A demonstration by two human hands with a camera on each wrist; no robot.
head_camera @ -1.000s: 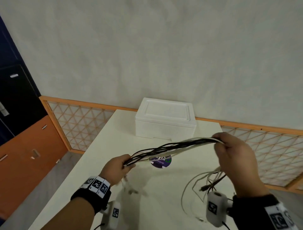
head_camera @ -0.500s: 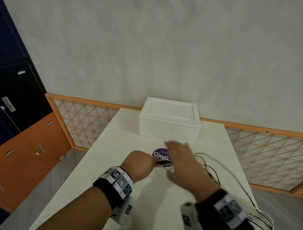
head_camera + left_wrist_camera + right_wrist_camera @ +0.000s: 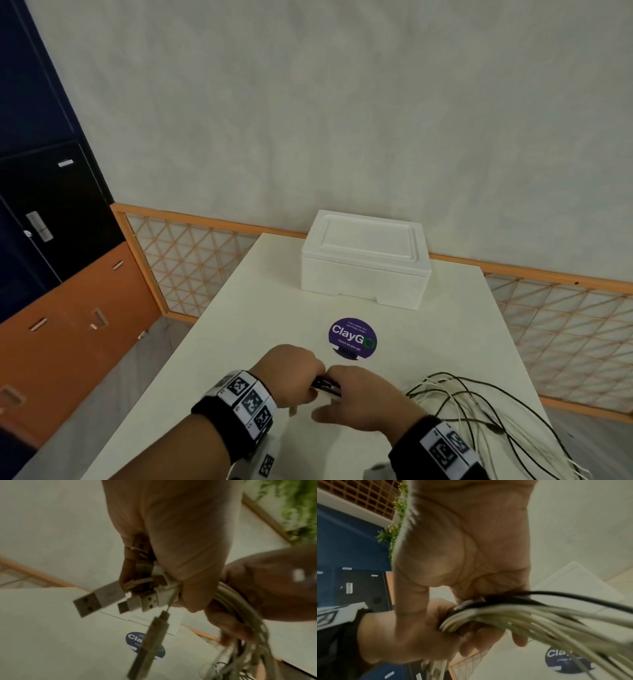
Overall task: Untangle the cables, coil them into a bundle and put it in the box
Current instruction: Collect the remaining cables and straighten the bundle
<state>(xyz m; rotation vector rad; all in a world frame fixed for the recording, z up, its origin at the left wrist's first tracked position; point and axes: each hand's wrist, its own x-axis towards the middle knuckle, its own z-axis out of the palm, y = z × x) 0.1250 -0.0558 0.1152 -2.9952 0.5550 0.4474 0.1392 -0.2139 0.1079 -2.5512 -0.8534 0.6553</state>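
Note:
Black and white cables [image 3: 479,404] lie in loose loops on the white table [image 3: 239,342] at the right. Their gathered ends form a bundle [image 3: 327,389] held between both hands near the table's front. My left hand [image 3: 294,373] grips the bundle close to its plugs. In the left wrist view, USB plugs [image 3: 96,601] stick out past my left hand [image 3: 180,547]. My right hand [image 3: 366,397] curls round the same bundle [image 3: 522,615], right against the left hand. The white foam box [image 3: 366,263] stands at the table's far end with its lid on.
A round purple ClayGo sticker [image 3: 352,337] lies on the table between my hands and the box. An orange lattice fence [image 3: 191,260] runs behind and beside the table. Dark cabinets [image 3: 41,222] stand at the left.
A second ago the bundle was stretched between hands held apart. The right hand has slid in against the left hand, both have dropped, and the cables now hang in loose loops at the right.

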